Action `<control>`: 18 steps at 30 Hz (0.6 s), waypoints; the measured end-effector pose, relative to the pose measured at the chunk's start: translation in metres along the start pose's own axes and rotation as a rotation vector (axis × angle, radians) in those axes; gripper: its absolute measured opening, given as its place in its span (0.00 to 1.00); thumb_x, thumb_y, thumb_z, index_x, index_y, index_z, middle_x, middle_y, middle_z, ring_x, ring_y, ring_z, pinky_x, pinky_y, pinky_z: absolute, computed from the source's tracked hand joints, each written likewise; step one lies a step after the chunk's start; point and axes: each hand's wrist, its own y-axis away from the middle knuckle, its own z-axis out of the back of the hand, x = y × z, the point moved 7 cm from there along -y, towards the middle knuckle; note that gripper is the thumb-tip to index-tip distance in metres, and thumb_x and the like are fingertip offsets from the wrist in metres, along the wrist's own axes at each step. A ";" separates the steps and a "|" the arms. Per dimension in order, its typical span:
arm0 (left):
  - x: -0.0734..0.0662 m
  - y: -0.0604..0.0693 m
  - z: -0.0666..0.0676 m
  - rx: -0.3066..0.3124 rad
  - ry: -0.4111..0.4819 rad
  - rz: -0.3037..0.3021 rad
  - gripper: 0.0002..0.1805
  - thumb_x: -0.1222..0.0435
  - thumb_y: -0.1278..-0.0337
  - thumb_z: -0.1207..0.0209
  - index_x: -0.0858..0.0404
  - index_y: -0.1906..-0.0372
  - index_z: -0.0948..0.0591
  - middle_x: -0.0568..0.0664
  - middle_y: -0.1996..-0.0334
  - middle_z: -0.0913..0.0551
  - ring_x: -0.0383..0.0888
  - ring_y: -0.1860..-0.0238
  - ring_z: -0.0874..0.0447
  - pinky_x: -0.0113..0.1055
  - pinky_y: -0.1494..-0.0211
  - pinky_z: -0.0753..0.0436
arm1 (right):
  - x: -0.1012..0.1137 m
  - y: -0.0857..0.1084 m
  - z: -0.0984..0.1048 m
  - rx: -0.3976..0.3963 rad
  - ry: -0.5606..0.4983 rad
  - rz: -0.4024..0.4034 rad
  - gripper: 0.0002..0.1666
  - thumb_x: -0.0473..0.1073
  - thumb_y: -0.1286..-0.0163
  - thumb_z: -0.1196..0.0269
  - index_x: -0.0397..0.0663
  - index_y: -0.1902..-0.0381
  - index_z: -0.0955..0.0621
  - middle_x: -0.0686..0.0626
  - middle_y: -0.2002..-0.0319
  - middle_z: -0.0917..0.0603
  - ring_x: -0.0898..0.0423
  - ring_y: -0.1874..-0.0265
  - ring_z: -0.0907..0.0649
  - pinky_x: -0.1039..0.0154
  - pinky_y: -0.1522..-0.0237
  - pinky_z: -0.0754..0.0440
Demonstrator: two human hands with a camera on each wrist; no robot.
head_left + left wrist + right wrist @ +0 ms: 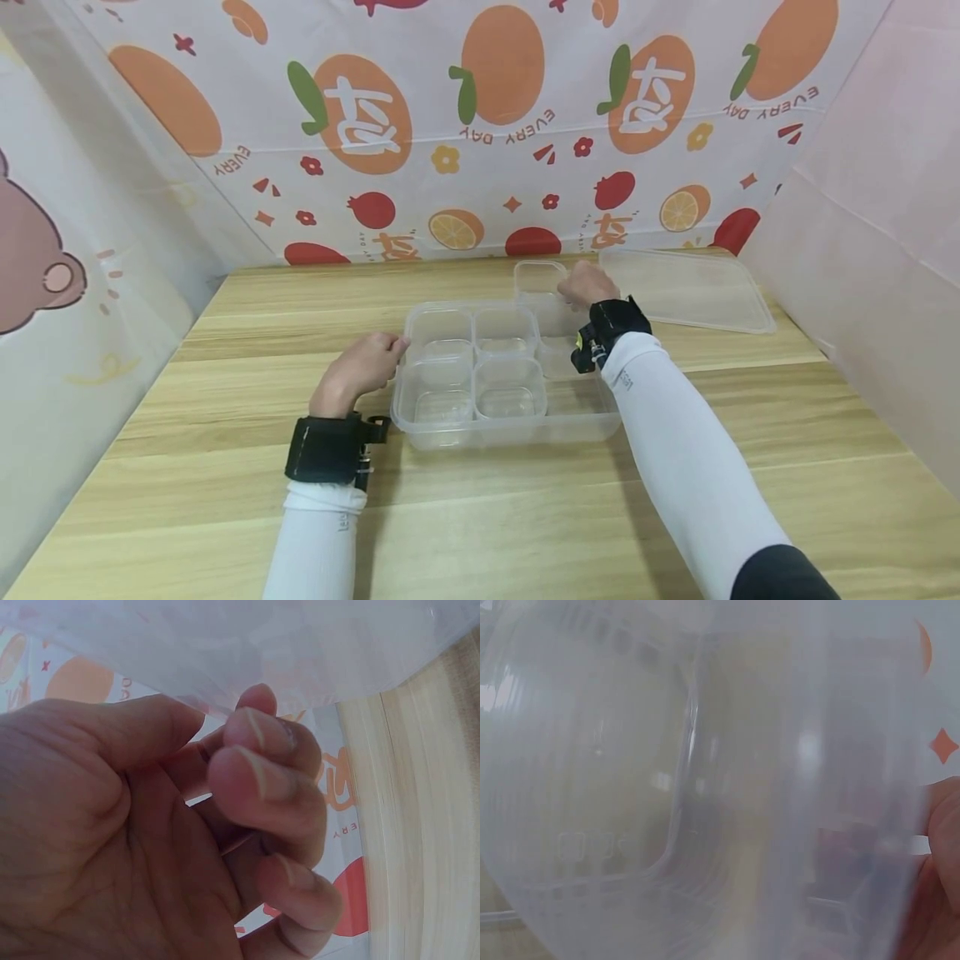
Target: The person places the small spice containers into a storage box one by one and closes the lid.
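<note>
A large clear plastic box (pixel 506 429) sits mid-table with several small clear square containers (pixel 442 407) standing in its left and middle. The left hand (pixel 360 371) pinches the box's left rim; in the left wrist view its thumb and curled fingers (pixel 259 780) meet at the plastic edge. At the back right, the right hand (pixel 590 285) holds the edge of a small clear container (pixel 562 333) at the right part of the box. In the right wrist view clear plastic (pixel 615 787) fills most of the picture, partly hiding the fingers.
Another small clear container (pixel 540 273) stands just behind the box. A flat, translucent rectangular lid (pixel 693 292) lies at the table's back right. The wooden table (pixel 480 517) meets a fruit-print cloth (pixel 480 167) at the back; pale cloths hang on both sides.
</note>
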 end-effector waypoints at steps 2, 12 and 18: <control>0.000 0.000 0.000 -0.002 -0.004 -0.001 0.24 0.60 0.17 0.62 0.75 0.43 0.23 0.57 0.65 0.23 0.49 0.67 0.24 0.40 0.65 0.25 | 0.000 0.000 0.000 0.004 0.000 -0.002 0.13 0.39 0.26 0.46 0.35 0.61 0.18 0.41 0.65 0.18 0.48 0.69 0.22 0.62 0.71 0.30; 0.000 -0.001 0.000 -0.008 -0.005 0.009 0.24 0.60 0.17 0.61 0.76 0.40 0.24 0.60 0.60 0.22 0.50 0.65 0.23 0.40 0.65 0.25 | 0.001 0.002 0.001 0.023 -0.004 -0.006 0.14 0.39 0.25 0.46 0.34 0.60 0.17 0.40 0.64 0.17 0.47 0.68 0.21 0.61 0.70 0.29; 0.000 -0.001 0.001 -0.009 -0.005 0.015 0.24 0.60 0.17 0.61 0.76 0.39 0.25 0.59 0.61 0.22 0.50 0.66 0.24 0.39 0.66 0.25 | 0.000 -0.002 0.000 0.018 0.002 -0.014 0.13 0.40 0.25 0.46 0.36 0.62 0.19 0.43 0.68 0.19 0.48 0.69 0.22 0.60 0.70 0.29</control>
